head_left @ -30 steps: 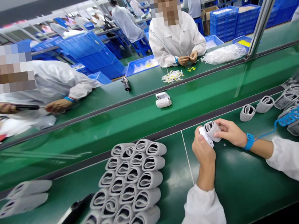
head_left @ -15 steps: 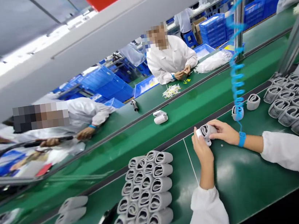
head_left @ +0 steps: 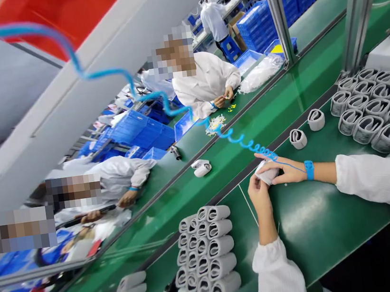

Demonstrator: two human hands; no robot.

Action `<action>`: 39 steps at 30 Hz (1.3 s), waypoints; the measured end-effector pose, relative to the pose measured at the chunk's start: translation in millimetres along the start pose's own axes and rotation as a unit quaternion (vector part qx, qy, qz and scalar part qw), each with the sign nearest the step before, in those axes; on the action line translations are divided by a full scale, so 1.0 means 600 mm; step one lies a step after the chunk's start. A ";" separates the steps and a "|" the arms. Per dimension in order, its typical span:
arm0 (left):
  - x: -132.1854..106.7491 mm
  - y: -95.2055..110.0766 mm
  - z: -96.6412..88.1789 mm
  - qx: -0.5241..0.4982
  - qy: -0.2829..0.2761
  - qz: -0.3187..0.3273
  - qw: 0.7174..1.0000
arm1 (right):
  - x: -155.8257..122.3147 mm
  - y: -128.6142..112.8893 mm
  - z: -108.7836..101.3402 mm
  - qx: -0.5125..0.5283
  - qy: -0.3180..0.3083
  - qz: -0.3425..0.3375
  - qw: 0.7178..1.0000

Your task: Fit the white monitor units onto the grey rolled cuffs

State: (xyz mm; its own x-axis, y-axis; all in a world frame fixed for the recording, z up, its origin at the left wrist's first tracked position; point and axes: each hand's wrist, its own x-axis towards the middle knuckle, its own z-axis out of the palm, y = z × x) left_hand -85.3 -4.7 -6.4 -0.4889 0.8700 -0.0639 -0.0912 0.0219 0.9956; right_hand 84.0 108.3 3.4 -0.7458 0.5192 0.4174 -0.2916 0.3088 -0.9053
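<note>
Both my hands meet over a rolled grey-white cuff [head_left: 268,174] at the belt-side edge of the green table. My left hand [head_left: 259,196] pinches its near left end. My right hand [head_left: 287,170], with a blue wristband and a coiled blue cord, lies across its top, thumb and fingers closed around it. My fingers hide part of the roll. Just beyond my right hand stand a rolled grey cuff [head_left: 298,139] and a second rolled cuff [head_left: 316,120], apart from each other.
Rows of rolled cuffs [head_left: 205,257] stand left of my hands; another group [head_left: 378,107] stands at right. A pair of rolls [head_left: 202,168] lies on the green belt [head_left: 240,140]. Metal posts [head_left: 276,15] rise beyond. Co-workers sit across the belt; one handles small white pieces.
My view has tilted and shifted. My right hand has moved from the side of the cuff to over its top, and the roll has turned. The blue cord now stretches toward the upper left.
</note>
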 end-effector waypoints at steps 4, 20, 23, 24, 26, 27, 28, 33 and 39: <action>0.002 0.001 0.001 -0.015 0.026 -0.007 1.000 | 0.004 0.001 0.007 0.097 0.016 0.023 0.995; 0.004 0.017 -0.017 -0.053 -0.003 -0.052 0.997 | 0.023 0.009 -0.016 0.325 0.005 0.216 0.921; 0.005 0.012 -0.021 -0.055 0.000 -0.045 0.997 | 0.024 0.009 -0.021 0.353 -0.004 0.223 0.909; 0.006 0.011 -0.023 -0.056 0.002 -0.045 0.997 | 0.024 0.009 -0.021 0.357 -0.003 0.225 0.907; 0.006 0.010 -0.025 -0.053 0.000 -0.047 0.998 | 0.024 0.011 -0.019 0.355 0.002 0.227 0.907; 0.007 0.010 -0.026 -0.050 -0.003 -0.049 0.998 | 0.024 0.012 -0.018 0.352 0.005 0.226 0.909; 0.007 0.011 -0.026 -0.048 -0.006 -0.051 0.998 | 0.025 0.014 -0.016 0.348 0.008 0.224 0.910; 0.004 0.022 -0.017 -0.044 -0.006 -0.048 0.998 | 0.026 0.025 -0.010 0.341 0.002 0.207 0.917; -0.001 0.019 -0.019 -0.032 -0.006 -0.056 0.998 | 0.026 0.038 -0.007 0.305 -0.010 0.189 0.933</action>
State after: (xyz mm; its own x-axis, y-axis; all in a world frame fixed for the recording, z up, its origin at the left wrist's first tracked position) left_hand -95.9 -10.3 4.1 -0.4618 0.8699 -0.1733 -0.1994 0.0886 0.9759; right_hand 68.0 126.6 -10.1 -0.8740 0.4818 0.0634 -0.2877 -0.4077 -0.8666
